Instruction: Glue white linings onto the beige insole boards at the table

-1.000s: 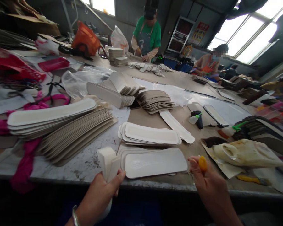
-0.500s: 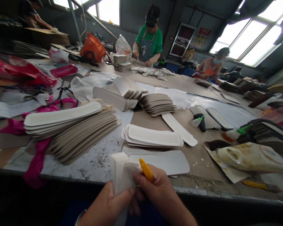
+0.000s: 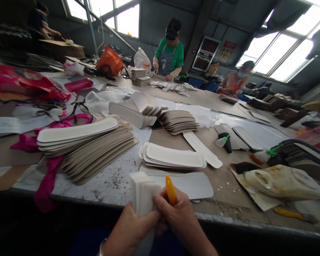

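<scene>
My left hand (image 3: 134, 225) is wrapped round a bundle of thin white strips (image 3: 142, 190), which stand upright and fan apart at the top. My right hand (image 3: 176, 209) grips a yellow-handled tool (image 3: 170, 190) between thumb and fingers, handle pointing up; its other end is hidden. The right thumb and fingertips also touch the right edge of the strips. Just beyond lie pale flat pieces (image 3: 200, 185) on the table, and behind these a stack of white curved panels with raised pads (image 3: 173, 156).
Stacks of grey-beige curved panels (image 3: 101, 153) stand to the left, others (image 3: 178, 121) farther back. At right are a stained cut-open plastic container (image 3: 288, 181), a yellow-handled brush (image 3: 296, 214) and a small green-tipped bottle (image 3: 221, 141). A person in green (image 3: 169, 53) works across the table.
The view has shifted slightly, and both hands appear a little farther right with the strips. The yellow handle stands more upright. Both hands keep their hold.
</scene>
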Demonstrator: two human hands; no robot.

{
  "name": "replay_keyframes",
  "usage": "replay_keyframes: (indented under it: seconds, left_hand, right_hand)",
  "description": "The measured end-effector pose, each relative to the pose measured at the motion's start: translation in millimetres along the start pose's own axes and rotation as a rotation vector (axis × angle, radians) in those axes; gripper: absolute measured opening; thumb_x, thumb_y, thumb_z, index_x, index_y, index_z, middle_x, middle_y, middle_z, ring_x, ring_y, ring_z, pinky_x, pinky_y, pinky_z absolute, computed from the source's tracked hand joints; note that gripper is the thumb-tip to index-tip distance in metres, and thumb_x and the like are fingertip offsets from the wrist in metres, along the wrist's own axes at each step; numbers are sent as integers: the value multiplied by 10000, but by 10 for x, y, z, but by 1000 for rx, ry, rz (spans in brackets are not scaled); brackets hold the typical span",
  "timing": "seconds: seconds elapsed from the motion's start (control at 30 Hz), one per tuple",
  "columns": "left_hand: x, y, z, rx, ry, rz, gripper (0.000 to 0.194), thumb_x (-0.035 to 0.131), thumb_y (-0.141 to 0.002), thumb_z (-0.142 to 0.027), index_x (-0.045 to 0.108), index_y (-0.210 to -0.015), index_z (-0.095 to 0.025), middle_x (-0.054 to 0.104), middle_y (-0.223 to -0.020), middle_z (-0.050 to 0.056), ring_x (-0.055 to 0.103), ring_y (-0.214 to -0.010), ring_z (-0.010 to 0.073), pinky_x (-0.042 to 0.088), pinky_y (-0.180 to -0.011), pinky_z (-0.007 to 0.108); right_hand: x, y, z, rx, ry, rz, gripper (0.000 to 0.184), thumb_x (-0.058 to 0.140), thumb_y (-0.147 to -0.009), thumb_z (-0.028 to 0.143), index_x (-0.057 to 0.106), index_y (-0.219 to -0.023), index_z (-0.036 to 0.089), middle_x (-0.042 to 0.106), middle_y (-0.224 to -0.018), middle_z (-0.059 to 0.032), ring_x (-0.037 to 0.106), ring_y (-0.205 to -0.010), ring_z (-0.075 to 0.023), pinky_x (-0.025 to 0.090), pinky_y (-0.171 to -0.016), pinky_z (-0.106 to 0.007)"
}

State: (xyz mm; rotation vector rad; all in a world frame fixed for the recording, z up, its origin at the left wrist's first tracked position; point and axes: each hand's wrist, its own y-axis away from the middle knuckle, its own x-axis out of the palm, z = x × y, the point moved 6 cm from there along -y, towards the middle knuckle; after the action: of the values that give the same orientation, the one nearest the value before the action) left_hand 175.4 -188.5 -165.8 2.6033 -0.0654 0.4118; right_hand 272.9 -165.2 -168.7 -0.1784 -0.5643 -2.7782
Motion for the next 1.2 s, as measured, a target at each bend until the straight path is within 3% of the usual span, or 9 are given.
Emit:
replay_keyframes:
  seconds: [0.13, 0.27, 0.43, 0.63, 0.73, 0.8, 0.93, 1.1, 1.2]
  left_hand:
    - [-11, 28, 90, -92, 84, 44, 388, 747, -637, -422, 697, -825, -86, 705, -631, 104, 647, -581, 200, 513, -597, 288]
    - [-83, 5, 141, -41, 230, -1, 432, 811, -586, -407, 691, -848, -86, 721, -696, 118, 662, -636, 217, 533, -648, 319]
    - [-104, -10, 97, 14, 249, -100, 463, 852, -538, -397, 707, -852, -89, 732, -703, 94, 664, -638, 195, 526, -628, 266]
    - [-168, -17, 81, 41, 130, -294, 529, 851, -507, -424, 705, -901, -102, 748, -759, 83, 683, -722, 228, 521, -652, 267]
    - [-212, -30, 109, 53, 85, -392, 559, 838, -506, -439, 701, -937, -110, 752, -808, 85, 684, -816, 254, 510, -684, 267]
    - [-211, -43, 140, 32, 64, -395, 526, 826, -518, -450, 706, -910, -119, 751, -786, 81, 684, -804, 260, 509, -682, 278]
    - [-162, -60, 221, -4, 64, -293, 406, 797, -563, -455, 719, -837, -166, 741, -725, 49, 674, -727, 248, 517, -657, 302]
    - [-12, -12, 323, 26, 206, -83, 461, 811, -541, -439, 735, -905, -167, 749, -905, 81, 665, -894, 277, 504, -837, 338]
    - [50, 47, 384, -10, 135, 60, 338, 779, -572, -363, 737, -844, -167, 738, -832, 64, 653, -892, 271, 493, -823, 323]
  right_hand:
    - [-121, 53, 134, -140, 239, -93, 326, 581, -788, 501, 445, -714, 214, 425, -493, 85, 411, -433, -80, 362, -428, -205]
    - [-187, 68, 230, -287, 419, -196, 293, 567, -805, 451, 535, -692, 183, 481, -616, 36, 453, -571, -102, 399, -546, -221]
    - [-132, 11, 76, -137, 227, -134, 396, 619, -721, 579, 518, -742, 197, 487, -536, 49, 481, -470, -119, 423, -487, -247]
    - [-199, 51, 141, -289, 333, -257, 362, 608, -765, 533, 541, -668, 190, 444, -573, 44, 386, -520, -97, 364, -501, -225]
    - [-207, 46, 84, -263, 316, -249, 357, 611, -768, 525, 541, -673, 188, 409, -573, 49, 350, -530, -96, 348, -510, -228]
    - [-199, 32, 2, -202, 265, -214, 375, 616, -760, 548, 533, -681, 190, 374, -550, 62, 315, -505, -90, 323, -484, -227]
    - [-250, 40, -121, -109, 184, -212, 427, 607, -747, 611, 526, -722, 193, 329, -480, 86, 278, -446, -81, 282, -437, -223]
    - [-435, 123, -179, -3, 11, -316, 468, 663, -696, 618, 541, -816, 182, 529, -623, 25, 485, -564, -117, 420, -553, -231]
    - [-546, 177, -127, 69, -33, -315, 445, 667, -699, 596, 512, -825, 199, 519, -656, 30, 500, -584, -126, 434, -557, -239]
